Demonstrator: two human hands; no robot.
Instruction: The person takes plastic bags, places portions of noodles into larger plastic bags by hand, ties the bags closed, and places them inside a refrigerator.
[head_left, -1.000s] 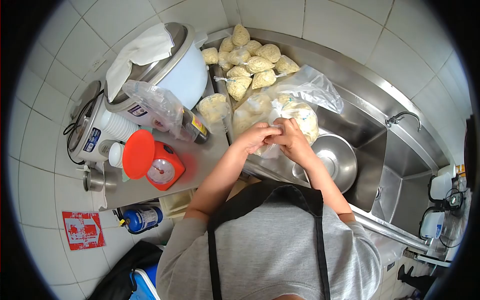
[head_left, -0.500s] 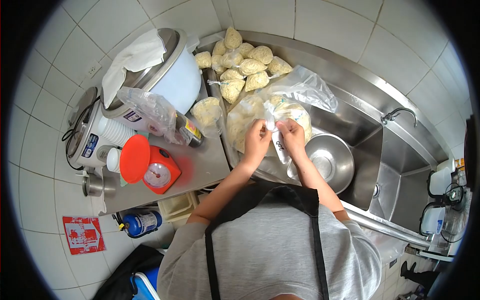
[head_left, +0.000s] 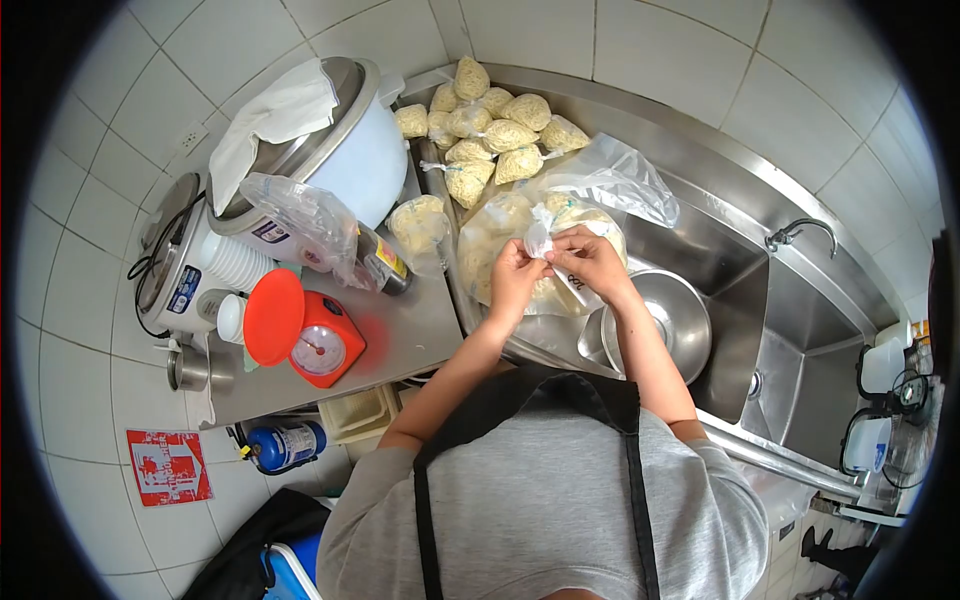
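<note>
A large clear plastic bag (head_left: 486, 262) of pale shredded food packets lies at the sink's left side. Its gathered white neck (head_left: 540, 222) rises between my hands. My left hand (head_left: 514, 278) pinches the neck from the left. On the right, my right hand (head_left: 592, 264) closes its fingertips at the same spot, close to the left fingers. Below the right hand hangs a white strip (head_left: 577, 283) with black handwriting, partly covered by the fingers. Just beyond are several small knotted bags of the shredded food (head_left: 508, 135) in a pile.
A steel bowl (head_left: 683, 318) sits in the sink beside my right forearm. Loose clear plastic (head_left: 622, 180) lies behind the bag. To the left stand a red kitchen scale (head_left: 328, 345), a dark bottle (head_left: 383, 262) and large lidded pots (head_left: 372, 150). A tap (head_left: 803, 234) is at right.
My right fingers have bent over toward the left hand at the bag's neck. The white strip, which hung long between the hands, is now mostly hidden under the right hand.
</note>
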